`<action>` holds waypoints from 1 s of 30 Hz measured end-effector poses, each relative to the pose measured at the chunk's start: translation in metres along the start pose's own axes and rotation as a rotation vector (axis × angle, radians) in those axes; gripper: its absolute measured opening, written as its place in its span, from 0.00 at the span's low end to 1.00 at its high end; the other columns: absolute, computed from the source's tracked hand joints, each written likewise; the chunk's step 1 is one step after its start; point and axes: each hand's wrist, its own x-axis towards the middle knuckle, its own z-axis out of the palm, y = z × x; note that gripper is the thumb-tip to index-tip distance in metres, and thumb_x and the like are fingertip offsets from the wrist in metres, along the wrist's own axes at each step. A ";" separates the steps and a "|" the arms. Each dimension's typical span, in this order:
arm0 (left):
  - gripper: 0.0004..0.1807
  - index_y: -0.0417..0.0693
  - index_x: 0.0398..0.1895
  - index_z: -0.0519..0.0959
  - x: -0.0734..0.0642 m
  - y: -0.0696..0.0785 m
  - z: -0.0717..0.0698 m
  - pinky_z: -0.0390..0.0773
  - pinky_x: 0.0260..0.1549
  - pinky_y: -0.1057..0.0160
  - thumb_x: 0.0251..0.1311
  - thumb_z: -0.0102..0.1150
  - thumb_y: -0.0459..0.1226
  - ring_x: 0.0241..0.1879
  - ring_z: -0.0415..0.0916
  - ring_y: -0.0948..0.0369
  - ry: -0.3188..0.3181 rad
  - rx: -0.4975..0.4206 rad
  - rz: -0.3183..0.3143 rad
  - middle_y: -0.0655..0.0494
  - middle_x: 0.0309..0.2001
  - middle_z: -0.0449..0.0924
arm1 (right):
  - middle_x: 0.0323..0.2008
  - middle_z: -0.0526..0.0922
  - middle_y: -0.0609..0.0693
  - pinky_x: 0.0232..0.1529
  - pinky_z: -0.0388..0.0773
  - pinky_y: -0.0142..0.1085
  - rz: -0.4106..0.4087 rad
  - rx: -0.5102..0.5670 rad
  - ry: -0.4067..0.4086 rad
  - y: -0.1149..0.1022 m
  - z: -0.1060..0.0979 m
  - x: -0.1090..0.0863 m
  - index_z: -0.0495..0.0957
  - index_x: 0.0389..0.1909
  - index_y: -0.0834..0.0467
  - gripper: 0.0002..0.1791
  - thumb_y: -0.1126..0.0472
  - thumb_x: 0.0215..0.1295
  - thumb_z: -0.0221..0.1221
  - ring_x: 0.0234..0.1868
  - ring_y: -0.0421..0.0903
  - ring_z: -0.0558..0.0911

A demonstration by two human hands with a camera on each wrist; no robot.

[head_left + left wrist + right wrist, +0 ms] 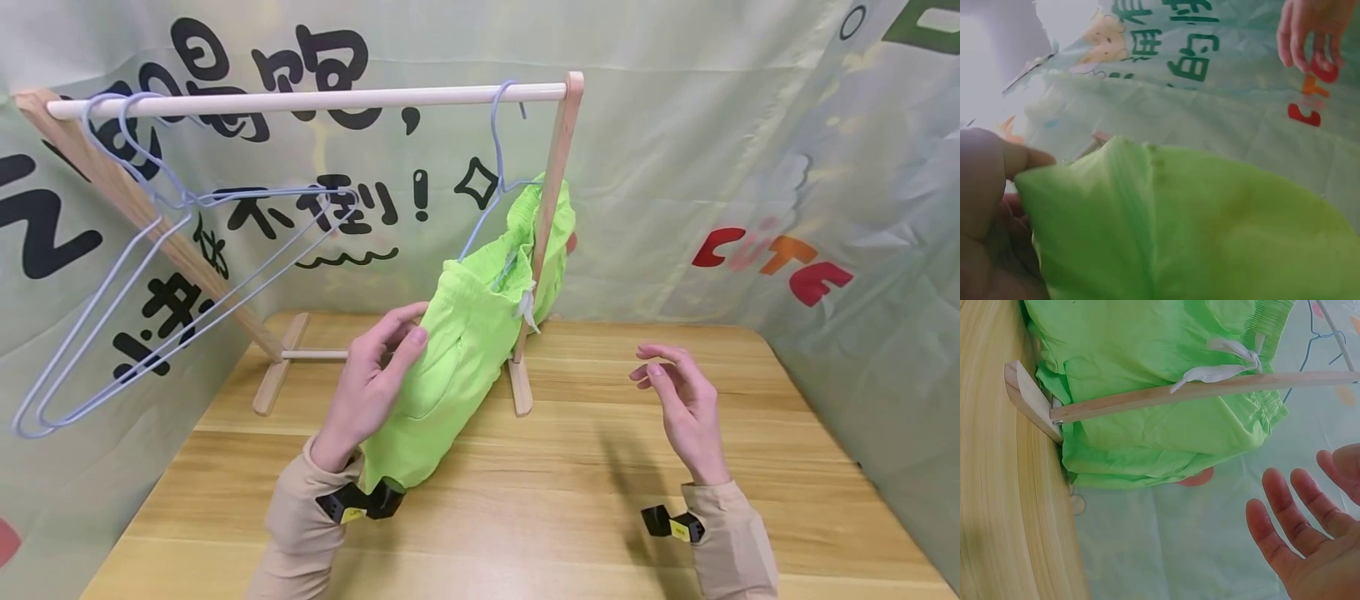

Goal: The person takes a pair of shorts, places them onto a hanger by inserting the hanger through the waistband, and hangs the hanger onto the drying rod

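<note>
Bright green shorts (450,350) with a white drawstring hang by their elastic waist from a light blue wire hanger (498,142). At their near edge is my left hand (371,383); its thumb lies over the fabric and its fingers are curved around behind it. The left wrist view shows the fabric corner (1054,200) between thumb and fingers, part of the grip hidden by cloth. My right hand (686,408) hovers over the right side of the table, holding nothing. In the right wrist view its fingers (1291,512) are spread and gently bent, apart from the shorts.
The hanger hooks onto the right end of a wooden rack's white bar (315,100). A rack upright (558,158) crosses in front of part of the shorts. Two bare blue hangers (187,200) hang at the left end. The rack stands on a wooden table (600,500) before a printed curtain (675,150).
</note>
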 end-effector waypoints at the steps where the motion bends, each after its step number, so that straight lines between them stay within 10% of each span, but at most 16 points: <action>1: 0.18 0.36 0.62 0.75 0.000 0.000 0.000 0.70 0.23 0.68 0.71 0.50 0.29 0.24 0.67 0.68 -0.020 -0.006 -0.002 0.50 0.27 0.78 | 0.49 0.82 0.39 0.43 0.80 0.24 -0.003 0.001 -0.002 0.000 0.000 0.000 0.71 0.54 0.80 0.14 0.75 0.74 0.46 0.41 0.36 0.84; 15: 0.19 0.32 0.61 0.75 -0.002 -0.007 -0.006 0.69 0.19 0.67 0.69 0.51 0.26 0.22 0.65 0.70 -0.081 -0.093 0.027 0.64 0.28 0.76 | 0.50 0.82 0.37 0.43 0.79 0.24 0.022 -0.046 -0.008 -0.003 0.000 0.000 0.71 0.55 0.79 0.14 0.74 0.75 0.46 0.41 0.35 0.84; 23: 0.16 0.25 0.57 0.75 -0.008 -0.016 -0.025 0.82 0.50 0.72 0.72 0.45 0.25 0.45 0.82 0.70 -0.146 -0.218 0.075 0.71 0.47 0.85 | 0.50 0.82 0.37 0.43 0.79 0.23 -0.001 -0.031 -0.020 0.000 -0.001 0.000 0.71 0.54 0.80 0.14 0.75 0.75 0.46 0.41 0.35 0.84; 30: 0.16 0.22 0.56 0.75 -0.014 -0.032 -0.043 0.81 0.52 0.71 0.73 0.44 0.24 0.52 0.81 0.68 -0.087 -0.198 0.057 0.69 0.52 0.85 | 0.50 0.81 0.38 0.43 0.79 0.22 -0.017 -0.065 -0.079 -0.003 -0.004 0.001 0.72 0.54 0.79 0.14 0.77 0.74 0.45 0.43 0.33 0.84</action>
